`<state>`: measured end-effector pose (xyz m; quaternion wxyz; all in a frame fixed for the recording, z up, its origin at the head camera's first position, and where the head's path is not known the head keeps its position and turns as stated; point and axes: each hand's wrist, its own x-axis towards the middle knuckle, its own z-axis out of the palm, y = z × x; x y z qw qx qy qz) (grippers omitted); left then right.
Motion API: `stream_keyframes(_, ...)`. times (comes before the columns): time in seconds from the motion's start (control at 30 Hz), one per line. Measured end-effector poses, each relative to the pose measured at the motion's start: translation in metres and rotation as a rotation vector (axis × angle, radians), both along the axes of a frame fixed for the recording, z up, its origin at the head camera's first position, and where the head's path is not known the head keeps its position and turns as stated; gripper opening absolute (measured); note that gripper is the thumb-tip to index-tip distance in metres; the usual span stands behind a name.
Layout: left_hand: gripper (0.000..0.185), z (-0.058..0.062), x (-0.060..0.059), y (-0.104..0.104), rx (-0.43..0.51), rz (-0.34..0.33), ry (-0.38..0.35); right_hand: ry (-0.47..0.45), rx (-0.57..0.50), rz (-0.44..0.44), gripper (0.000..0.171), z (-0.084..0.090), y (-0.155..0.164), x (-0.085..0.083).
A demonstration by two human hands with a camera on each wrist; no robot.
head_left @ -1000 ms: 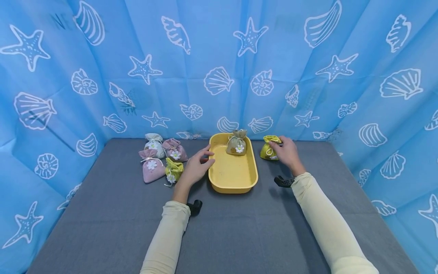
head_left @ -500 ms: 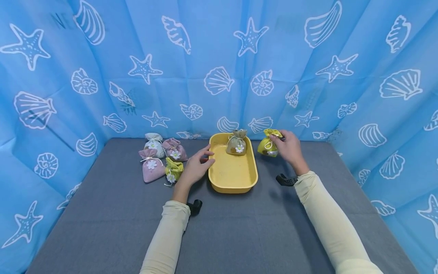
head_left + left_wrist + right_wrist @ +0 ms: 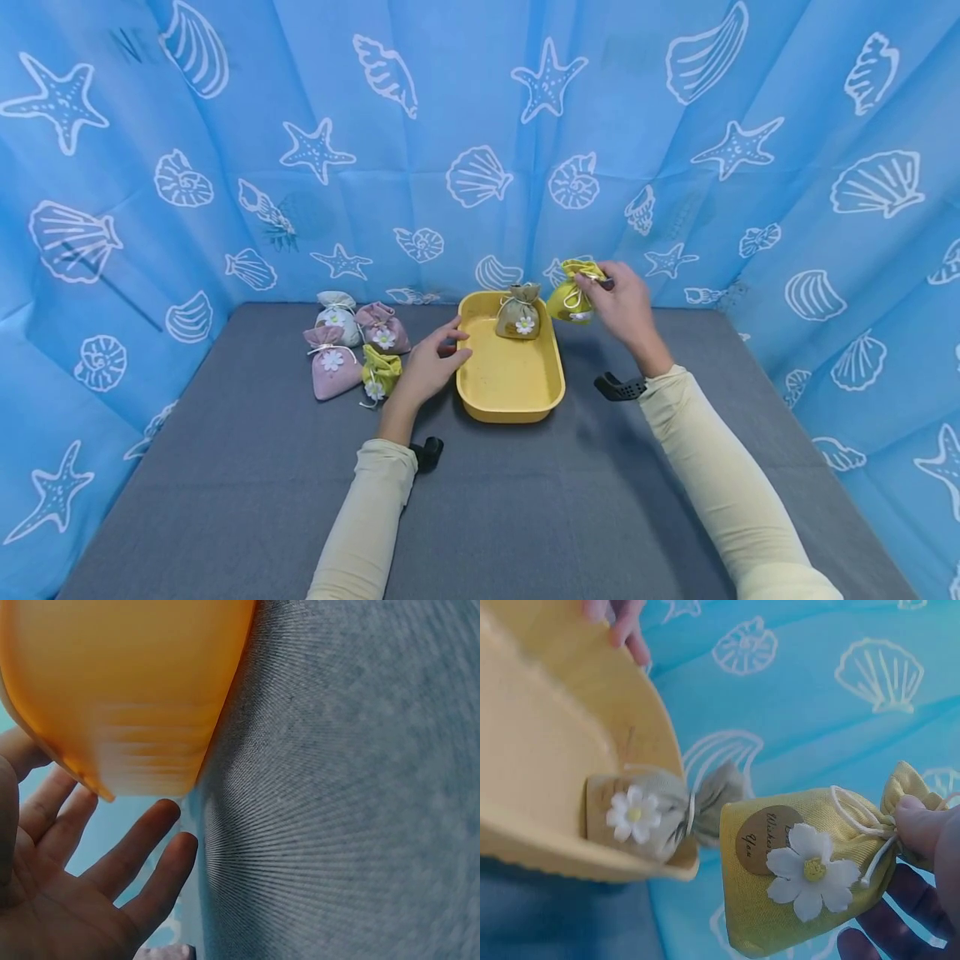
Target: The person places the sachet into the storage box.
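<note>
At the far left, a blue curtain (image 3: 78, 333) printed with white shells and starfish hangs beside the grey tabletop (image 3: 240, 492), where four small drawstring pouches sit close together: a pale pink pouch (image 3: 330, 381) in front, a whitish pouch (image 3: 340, 323) behind it, a mauve pouch (image 3: 382, 323) to their right, and a yellow-green pouch (image 3: 384, 371) nearest the person. Each bears a white flower. Just right of them, the person's left hand (image 3: 427, 363) is unclenched and grasps nothing, its fingers spread loosely at the left rim of a yellow tray (image 3: 510, 379); whether every fingertip touches it cannot be told. Inside the tray, toward its far right corner, a beige pouch (image 3: 517, 320) stands with its gathered neck against the wall. Beside that corner, above the tabletop, is a yellow pouch (image 3: 570, 302) with a white flower and a round brown label, its lettering only partly legible. The person's right hand (image 3: 625, 307) grasps it by the tied neck, thumb on the near side. Farthest right lies a cream sleeve (image 3: 723, 483), a black device at its cuff.
</note>
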<state>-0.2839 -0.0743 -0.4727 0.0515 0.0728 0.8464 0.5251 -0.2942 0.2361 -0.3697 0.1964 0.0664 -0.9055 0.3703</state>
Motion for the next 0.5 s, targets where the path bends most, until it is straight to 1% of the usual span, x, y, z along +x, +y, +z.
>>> stream_keyframes(0.07,0.035,0.0,0.0,0.0,0.005,-0.001,0.003,0.016,0.003,0.01,0.039,0.004,-0.006,0.0)
stream_keyframes(0.2,0.035,0.0,0.0,-0.001,0.005,-0.012,-0.001,0.028,-0.026,0.033,0.036,0.01,-0.02,0.001)
stream_keyframes(0.3,0.036,0.0,0.001,-0.003,-0.002,-0.035,-0.007,0.027,-0.047,0.046,0.034,0.015,-0.031,0.002)
stream_keyframes(0.5,0.036,0.001,0.0,-0.006,-0.016,-0.085,0.016,0.035,-0.019,0.054,0.029,0.018,-0.051,0.001)
